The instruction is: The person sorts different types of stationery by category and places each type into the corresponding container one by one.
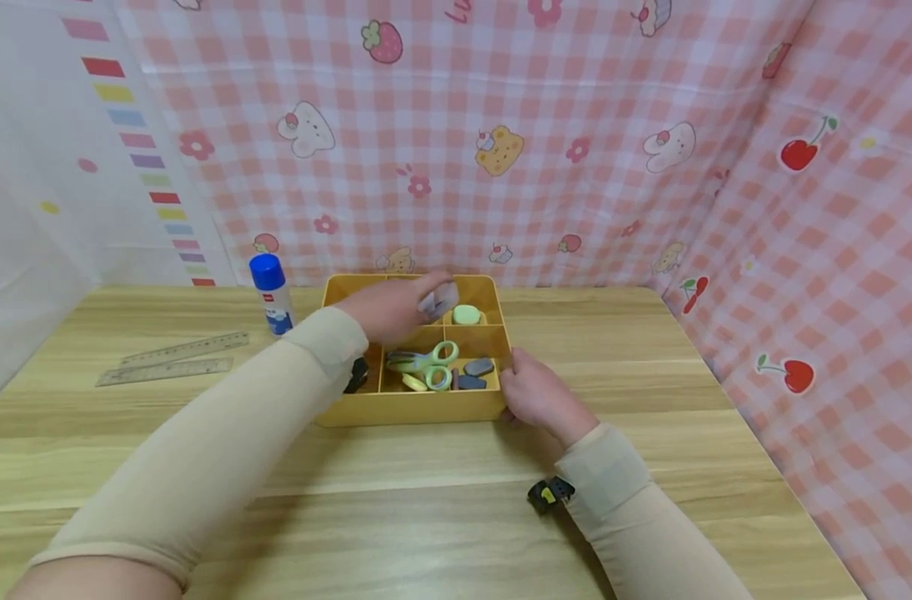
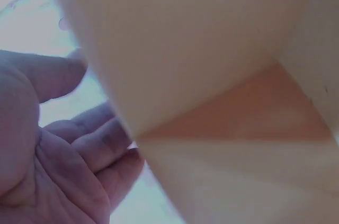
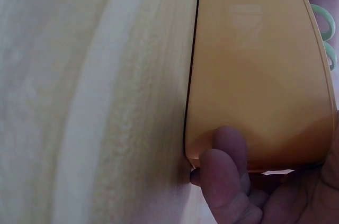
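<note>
A yellow divided storage box point(image 1: 418, 408) stands on the table. My left hand point(image 1: 392, 308) reaches over its back compartments and holds a small translucent whitish thing point(image 1: 438, 302), whose kind is unclear. In the left wrist view, pale box walls point(image 2: 175, 38) hide the fingertips of the left hand point(image 2: 69, 150). My right hand point(image 1: 538, 392) grips the box's right side near the front corner; in the right wrist view its fingers point(image 3: 220, 179) curl against the end wall. Green-handled scissors point(image 1: 426, 362), grey erasers point(image 1: 478, 367) and a pale green round-cornered piece point(image 1: 467, 315) lie inside.
A glue stick with a blue cap point(image 1: 271, 292) stands left of the box. Two clear rulers point(image 1: 167, 371) lie farther left, one partly over the other. Black items point(image 1: 357, 377) sit in the box's left compartment. Checked cloth point(image 1: 441, 167) hangs behind the table.
</note>
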The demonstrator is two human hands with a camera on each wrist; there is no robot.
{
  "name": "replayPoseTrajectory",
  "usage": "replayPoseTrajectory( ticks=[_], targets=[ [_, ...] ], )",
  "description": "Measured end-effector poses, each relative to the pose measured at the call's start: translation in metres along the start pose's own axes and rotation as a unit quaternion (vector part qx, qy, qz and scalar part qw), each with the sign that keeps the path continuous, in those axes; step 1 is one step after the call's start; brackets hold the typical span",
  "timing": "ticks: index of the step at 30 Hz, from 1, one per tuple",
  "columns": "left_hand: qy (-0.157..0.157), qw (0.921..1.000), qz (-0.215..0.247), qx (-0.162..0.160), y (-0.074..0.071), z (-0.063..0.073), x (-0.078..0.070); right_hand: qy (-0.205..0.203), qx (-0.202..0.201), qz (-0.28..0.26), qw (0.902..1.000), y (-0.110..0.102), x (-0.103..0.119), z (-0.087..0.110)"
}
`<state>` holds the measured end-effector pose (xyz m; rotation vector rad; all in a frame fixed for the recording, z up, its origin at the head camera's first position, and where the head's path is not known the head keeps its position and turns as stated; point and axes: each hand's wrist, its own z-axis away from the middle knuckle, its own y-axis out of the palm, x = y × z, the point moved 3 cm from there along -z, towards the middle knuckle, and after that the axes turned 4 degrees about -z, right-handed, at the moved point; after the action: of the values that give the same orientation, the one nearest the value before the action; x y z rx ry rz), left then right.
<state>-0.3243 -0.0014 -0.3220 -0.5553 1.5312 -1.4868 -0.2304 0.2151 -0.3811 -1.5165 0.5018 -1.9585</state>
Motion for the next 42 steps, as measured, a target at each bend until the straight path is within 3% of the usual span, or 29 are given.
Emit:
replayPoseTrajectory(
  ticks=[8,16,22,28,35,42],
  targets=[
    [-0.002,0.9993,-0.024,-0.027,-0.02,0.016,0.016,0.002,-0.002,0.001,1.0,-0.001,0.001,0.002],
    [-0.053,0.997,-0.04,-0.04,-0.046,0.039,0.035,0.004,-0.001,0.001,1.0,-0.003,-0.002,0.001],
    [-0.078,0.9861,-0.117,-0.087,-0.064,0.053,0.062,0.006,0.0,-0.005,1.0,-0.002,-0.003,0.0],
    [-0.116,0.9758,-0.138,-0.124,-0.073,0.066,0.092,0.004,0.0,-0.004,1.0,-0.001,-0.004,-0.001],
    [-0.164,0.9737,-0.122,-0.1,-0.074,0.076,0.126,-0.002,-0.007,-0.004,1.0,0.001,-0.004,0.0],
    [-0.186,0.9745,-0.098,-0.079,-0.071,0.085,0.14,-0.008,-0.009,-0.011,0.9999,0.002,-0.002,0.0]
  ],
)
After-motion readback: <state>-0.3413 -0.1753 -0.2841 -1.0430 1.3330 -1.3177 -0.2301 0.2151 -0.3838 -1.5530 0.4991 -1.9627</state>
